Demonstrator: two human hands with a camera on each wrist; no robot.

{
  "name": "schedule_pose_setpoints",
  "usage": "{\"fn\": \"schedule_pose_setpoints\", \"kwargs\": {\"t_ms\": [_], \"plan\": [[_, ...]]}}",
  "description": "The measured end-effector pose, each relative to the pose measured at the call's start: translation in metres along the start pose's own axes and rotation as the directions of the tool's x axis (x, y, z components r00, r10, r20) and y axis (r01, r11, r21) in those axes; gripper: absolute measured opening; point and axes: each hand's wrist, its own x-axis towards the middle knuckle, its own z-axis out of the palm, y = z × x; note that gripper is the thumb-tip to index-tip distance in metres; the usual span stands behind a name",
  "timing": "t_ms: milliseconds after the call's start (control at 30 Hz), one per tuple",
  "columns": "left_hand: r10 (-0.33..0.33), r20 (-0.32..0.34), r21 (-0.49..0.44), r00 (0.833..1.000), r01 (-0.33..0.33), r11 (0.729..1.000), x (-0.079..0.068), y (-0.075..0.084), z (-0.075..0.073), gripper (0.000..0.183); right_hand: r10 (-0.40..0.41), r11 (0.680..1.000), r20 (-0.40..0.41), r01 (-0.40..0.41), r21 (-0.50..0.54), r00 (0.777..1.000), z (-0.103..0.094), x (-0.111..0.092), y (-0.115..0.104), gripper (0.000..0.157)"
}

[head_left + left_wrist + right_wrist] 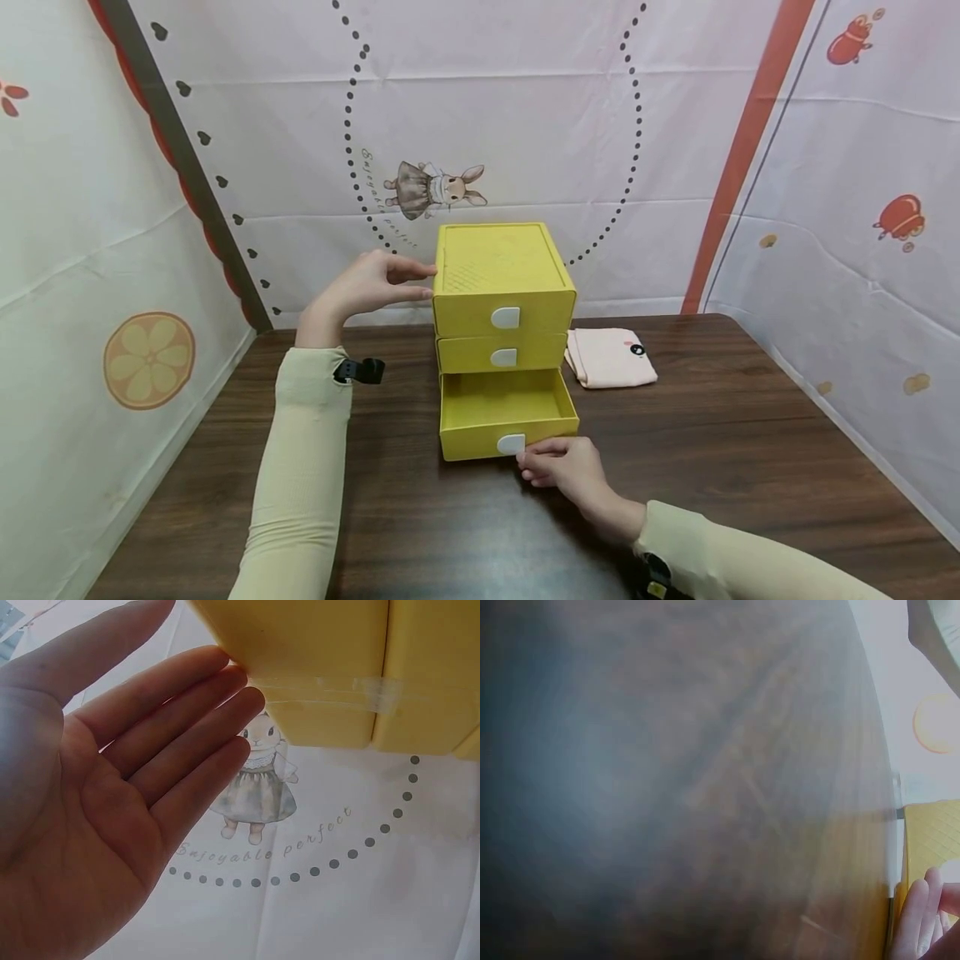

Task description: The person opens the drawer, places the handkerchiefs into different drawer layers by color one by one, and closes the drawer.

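Note:
A yellow drawer unit with three stacked drawers stands on the table, a white pull tab on each front. Its bottom drawer is pulled out, and the visible inside holds nothing. My right hand pinches the white tab of that drawer; in the right wrist view only some of its fingers show at the lower right corner. Fingertips of my left hand touch the unit's upper left side. The left wrist view shows this hand with straight fingers against the yellow wall.
A folded pale pink cloth with a round black mark lies right of the drawer unit. Dark wooden table surrounds it. Behind hangs a printed white cloth, with more printed cloth at both sides.

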Motion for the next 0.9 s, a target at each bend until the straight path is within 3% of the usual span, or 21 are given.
{"fn": "schedule_pose_setpoints", "kwargs": {"t_ms": [900], "plan": [[0.008, -0.002, -0.002, 1.000, -0.008, 1.000, -0.001, 0.000, 0.000, 0.045, 0.024, 1.000, 0.090, -0.024, 0.001, 0.996, -0.002, -0.015, 0.007, 0.024]]}}
